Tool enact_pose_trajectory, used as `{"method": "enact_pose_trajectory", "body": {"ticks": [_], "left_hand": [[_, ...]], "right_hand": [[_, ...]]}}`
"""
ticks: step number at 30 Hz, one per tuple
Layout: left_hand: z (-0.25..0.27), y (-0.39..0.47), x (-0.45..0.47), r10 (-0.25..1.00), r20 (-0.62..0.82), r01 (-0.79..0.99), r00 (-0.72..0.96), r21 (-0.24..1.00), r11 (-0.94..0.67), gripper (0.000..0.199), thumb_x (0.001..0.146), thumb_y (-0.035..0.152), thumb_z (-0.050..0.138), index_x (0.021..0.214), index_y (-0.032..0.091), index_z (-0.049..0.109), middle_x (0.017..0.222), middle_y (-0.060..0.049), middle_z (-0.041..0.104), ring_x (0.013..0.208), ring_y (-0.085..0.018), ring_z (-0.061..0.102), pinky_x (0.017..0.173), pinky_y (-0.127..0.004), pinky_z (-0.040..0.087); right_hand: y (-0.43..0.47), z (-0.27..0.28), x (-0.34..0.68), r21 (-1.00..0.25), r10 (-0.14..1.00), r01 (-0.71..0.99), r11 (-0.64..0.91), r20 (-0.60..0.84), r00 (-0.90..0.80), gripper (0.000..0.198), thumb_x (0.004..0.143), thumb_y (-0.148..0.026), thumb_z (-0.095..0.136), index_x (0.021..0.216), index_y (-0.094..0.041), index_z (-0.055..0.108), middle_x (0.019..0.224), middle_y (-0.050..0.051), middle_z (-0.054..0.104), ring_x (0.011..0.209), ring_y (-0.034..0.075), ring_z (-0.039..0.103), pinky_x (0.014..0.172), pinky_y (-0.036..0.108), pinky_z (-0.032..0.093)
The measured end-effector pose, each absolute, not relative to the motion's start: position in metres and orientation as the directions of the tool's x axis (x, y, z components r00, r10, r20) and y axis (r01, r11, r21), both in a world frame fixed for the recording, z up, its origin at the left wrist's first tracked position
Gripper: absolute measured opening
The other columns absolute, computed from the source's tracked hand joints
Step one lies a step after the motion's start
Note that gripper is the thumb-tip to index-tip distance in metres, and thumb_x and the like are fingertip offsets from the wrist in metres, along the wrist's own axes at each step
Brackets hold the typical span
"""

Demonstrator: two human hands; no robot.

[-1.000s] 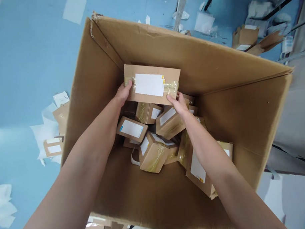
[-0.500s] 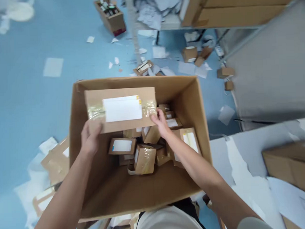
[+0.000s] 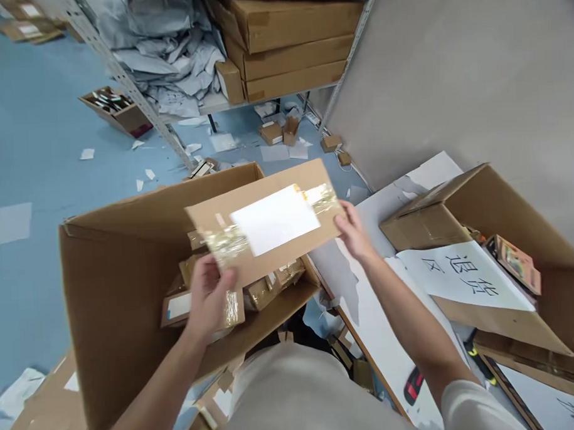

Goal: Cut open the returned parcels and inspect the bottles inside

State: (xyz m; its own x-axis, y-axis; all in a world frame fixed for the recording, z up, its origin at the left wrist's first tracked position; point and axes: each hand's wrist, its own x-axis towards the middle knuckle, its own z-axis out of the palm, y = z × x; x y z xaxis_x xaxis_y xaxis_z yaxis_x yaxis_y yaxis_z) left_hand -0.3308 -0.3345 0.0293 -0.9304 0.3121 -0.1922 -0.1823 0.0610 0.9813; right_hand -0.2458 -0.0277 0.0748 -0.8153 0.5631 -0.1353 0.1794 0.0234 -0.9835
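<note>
A flat cardboard box (image 3: 297,247) with a white label and clear tape at both ends is held up between my two hands, tilted. My left hand (image 3: 209,296) grips its near left corner, thumb on top. On its right edge, my right hand (image 3: 356,232) is closed, with the thumb on the upper face. Underneath stands a large open carton (image 3: 113,246), its right part covered by the flat box. Several small taped parcels (image 3: 177,308) lie inside the carton, partly hidden by the box and my left hand.
To the right, a white table (image 3: 350,282) bears a red and black tool (image 3: 413,386) and an open carton (image 3: 457,228) with a handwritten paper sign (image 3: 463,275). A metal shelf (image 3: 226,103) holds grey bags and stacked boxes. Paper scraps litter the blue floor (image 3: 40,161).
My view has turned to the right, bringing the table and signed carton into sight. Both hands have carried the flat box rightward, to the large carton's right side, and it is now tilted.
</note>
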Motion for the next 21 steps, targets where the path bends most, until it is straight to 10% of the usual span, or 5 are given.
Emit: {"method": "enact_pose_trajectory", "body": {"ticks": [5,21], "left_hand": [[0.035,-0.206,-0.254,0.510,-0.275,-0.319,-0.815,0.948,0.002,0.047,0.072,0.040,0.071,0.109,0.024,0.047,0.117,-0.008,0.058,0.104,-0.021,0.059,0.087,-0.036,0.050],[-0.046,-0.096,-0.157,0.414,-0.506,-0.493,-0.757,0.857,0.146,0.054,0.058,0.036,0.082,0.101,0.022,0.052,0.111,-0.009,0.059,0.096,-0.020,0.060,0.084,-0.035,0.050]], "right_hand": [[0.090,0.067,-0.159,-0.967,0.740,0.246,-0.071,-0.217,-0.636,0.052,0.067,-0.061,0.065,0.100,-0.021,0.063,0.095,0.004,0.066,0.083,0.020,0.061,0.068,0.035,0.054],[0.186,-0.055,-0.075,-0.895,0.834,0.434,-0.102,-0.315,-0.454,0.068,0.068,-0.069,0.057,0.113,-0.017,0.059,0.113,0.013,0.062,0.097,0.025,0.060,0.071,0.036,0.053]]}}
